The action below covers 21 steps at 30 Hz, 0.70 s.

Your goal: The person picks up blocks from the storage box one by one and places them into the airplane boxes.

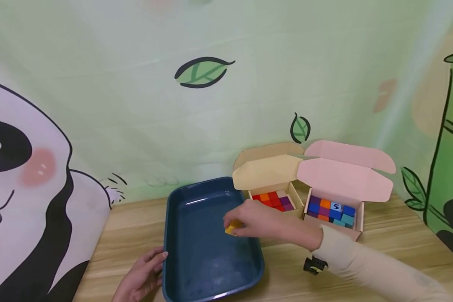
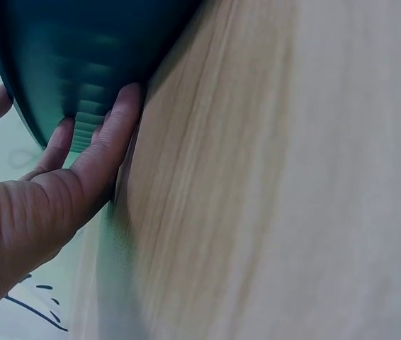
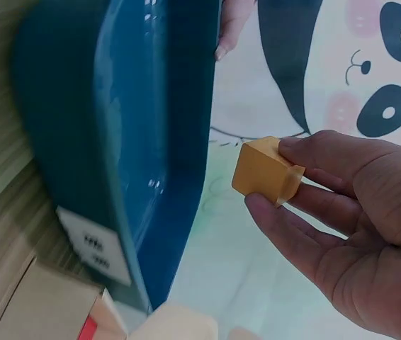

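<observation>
My right hand is over the right part of a deep blue tray. Between thumb and fingers it pinches a yellow wooden block, held above the tray's floor. My left hand is at the tray's left side, its extended fingers resting against the outer wall. The inside of the tray holds no blocks in the head view. To its right, an open tan box holds red, orange and purple blocks, partly behind my right hand. An open pink box beside it holds blue, purple, orange and teal blocks.
Both boxes have raised lids, a tan lid and a pink lid, close to the printed backdrop. All stand on a wood-grain table. A white label is on the tray's outer wall.
</observation>
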### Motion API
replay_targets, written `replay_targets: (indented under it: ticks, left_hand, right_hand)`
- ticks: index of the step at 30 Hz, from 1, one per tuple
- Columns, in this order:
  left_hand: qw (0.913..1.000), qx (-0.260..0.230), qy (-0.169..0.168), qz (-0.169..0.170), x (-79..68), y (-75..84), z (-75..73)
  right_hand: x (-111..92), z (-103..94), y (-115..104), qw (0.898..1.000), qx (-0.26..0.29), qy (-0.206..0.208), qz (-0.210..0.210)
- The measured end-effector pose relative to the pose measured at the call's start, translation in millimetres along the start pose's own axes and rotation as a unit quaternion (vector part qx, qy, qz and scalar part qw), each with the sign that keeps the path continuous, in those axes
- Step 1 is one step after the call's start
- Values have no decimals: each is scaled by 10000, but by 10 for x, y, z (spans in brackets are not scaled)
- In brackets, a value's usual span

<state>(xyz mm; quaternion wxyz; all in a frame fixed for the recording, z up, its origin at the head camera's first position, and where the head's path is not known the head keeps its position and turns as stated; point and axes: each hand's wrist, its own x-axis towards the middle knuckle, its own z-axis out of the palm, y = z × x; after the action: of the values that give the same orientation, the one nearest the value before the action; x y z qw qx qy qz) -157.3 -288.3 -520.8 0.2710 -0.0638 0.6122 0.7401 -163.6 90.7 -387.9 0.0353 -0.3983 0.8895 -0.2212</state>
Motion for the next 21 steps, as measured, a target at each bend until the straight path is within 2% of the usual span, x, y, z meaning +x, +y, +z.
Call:
replay_targets:
  ticks: [10,17,21]
  left_hand:
    - [10000,56,21,11,25,30,24]
    - [9999,110,82,-2,31,9,45]
    - [9999,88,88,-6,35,6,41]
  right_hand:
    - [-295,-193,255,9964,-562,596,-209]
    - [-592,-371,461,9955,-792,439,267]
    - [-763,-464,617,9935,-1006,359,406]
